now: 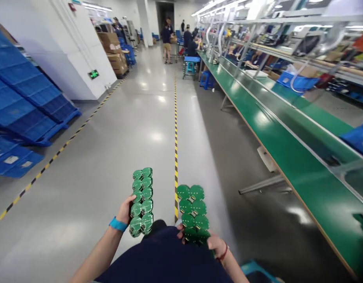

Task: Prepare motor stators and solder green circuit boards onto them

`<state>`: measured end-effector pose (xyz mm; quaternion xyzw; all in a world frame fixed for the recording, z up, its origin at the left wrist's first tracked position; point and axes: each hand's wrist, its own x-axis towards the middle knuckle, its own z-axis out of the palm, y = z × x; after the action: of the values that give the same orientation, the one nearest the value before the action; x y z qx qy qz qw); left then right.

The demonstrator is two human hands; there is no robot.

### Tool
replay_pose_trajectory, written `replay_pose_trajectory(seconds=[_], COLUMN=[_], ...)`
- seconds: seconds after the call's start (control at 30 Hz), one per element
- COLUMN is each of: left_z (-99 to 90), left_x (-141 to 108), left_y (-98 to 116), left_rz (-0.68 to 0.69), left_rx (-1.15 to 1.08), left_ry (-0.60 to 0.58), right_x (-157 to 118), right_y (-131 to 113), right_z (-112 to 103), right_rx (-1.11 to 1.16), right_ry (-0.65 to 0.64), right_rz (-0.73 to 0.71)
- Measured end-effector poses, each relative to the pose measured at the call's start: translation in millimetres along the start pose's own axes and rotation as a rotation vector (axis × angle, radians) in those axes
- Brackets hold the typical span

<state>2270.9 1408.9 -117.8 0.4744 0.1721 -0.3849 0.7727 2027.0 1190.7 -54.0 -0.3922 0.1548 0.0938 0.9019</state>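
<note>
My left hand (126, 208), below a blue wristband, grips a stack of green circuit board panels (142, 200) by its left edge. The panels are made of joined round boards in two columns. My right hand (215, 244), with a red band at the wrist, holds a second stack of green panels (194, 208) near its lower end, fingers on both sides. Both stacks are held apart from each other in front of my dark shirt, above the floor.
A long green workbench (275, 145) runs along the right, with a metal leg (261, 185) sticking out below. Blue crates (22, 94) stand at the left. A blue stool (258, 269) is at the lower right. People (166, 39) are far ahead.
</note>
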Motion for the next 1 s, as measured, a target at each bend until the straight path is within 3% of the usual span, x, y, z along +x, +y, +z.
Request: replay_pose_trajectory(seconds=[0.07, 0.17, 0.3, 0.4, 0.5, 0.6, 0.67, 0.77, 0.9, 1.0], left_z=[20.1, 41.0, 71.3, 118.2, 196.8, 296.2, 363.6, 453.4, 546.4, 598.6], left_x=[36.5, 99.8, 206.6, 297.1, 383.8, 466.6, 523.9, 613.2, 722.0, 789.8], left_y=[30.6, 68.1, 123.1, 184.0, 256.3, 320.7, 351.3, 381.8, 430.6, 490.6], left_rz=[0.033, 0.082, 0.097, 0.048, -0.010, -0.020, -0.016, 0.009, 0.032, 0.027], left_rx=[-0.050, -0.075, -0.046, -0.017, 0.052, 0.118, 0.148, 0.168, 0.186, 0.174], left_ry=[0.032, 0.057, 0.087, 0.078, 0.020, -0.174, -0.317, -0.424, -0.419, -0.351], right_x=[42.3, 110.5, 212.3, 286.1, 346.4, 400.4, 441.9, 519.0, 630.3, 705.6], right_y=[-50.9, -119.2, -205.4, -275.8, -347.1, -408.0, -442.6, -499.2, -616.2, -727.2], right_z=[-10.6, -40.9, -100.9, -135.7, -152.4, -165.6, -182.3, -221.0, -272.0, -297.3], right_rx=[0.003, 0.029, -0.046, -0.100, -0.135, -0.096, -0.050, 0.019, 0.028, -0.097], right_ry=[-0.108, -0.113, 0.027, 0.247, 0.368, 0.441, 0.521, 0.639, 0.645, 0.558], right_rz=[0.105, 0.149, 0.088, 0.012, -0.007, -0.039, -0.083, -0.185, -0.305, -0.281])
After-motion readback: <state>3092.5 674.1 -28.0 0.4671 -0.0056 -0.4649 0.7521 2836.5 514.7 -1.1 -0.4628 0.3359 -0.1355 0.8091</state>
